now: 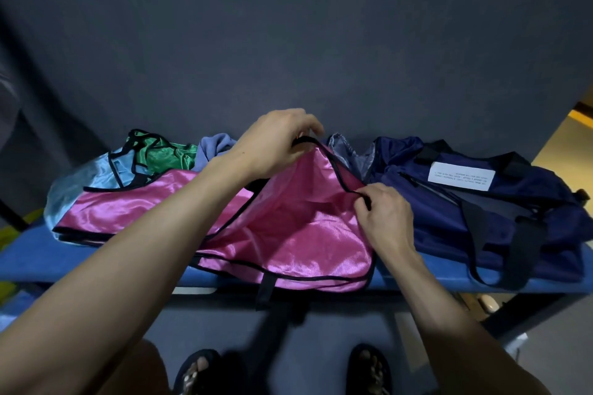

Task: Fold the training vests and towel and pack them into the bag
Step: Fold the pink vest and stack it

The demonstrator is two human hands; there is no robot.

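Pink satin vest (288, 221) held by both hands along its black trim. Left hand (276, 141) pinches the trim at the raised top of the fabric, fingers curled round it. Right hand (385, 215) pinches the same black edging lower down and to the right, thumb and fingers closed on it. Vest lies spread on the blue worktop (29, 256), its lower hem hanging just over the front edge. Second pink vest (128, 205) lies flat to the left, partly under the left forearm. Behind it, a light blue vest (96, 170) and a green vest (163, 154) sit crumpled, touching each other. Bluish-grey towel (215, 144) is bunched at the back beside the green one. Navy bag (481, 202) with black straps and a white label rests on the worktop to the right, just beside the right hand. Sandalled feet (199, 372) show on the floor below.
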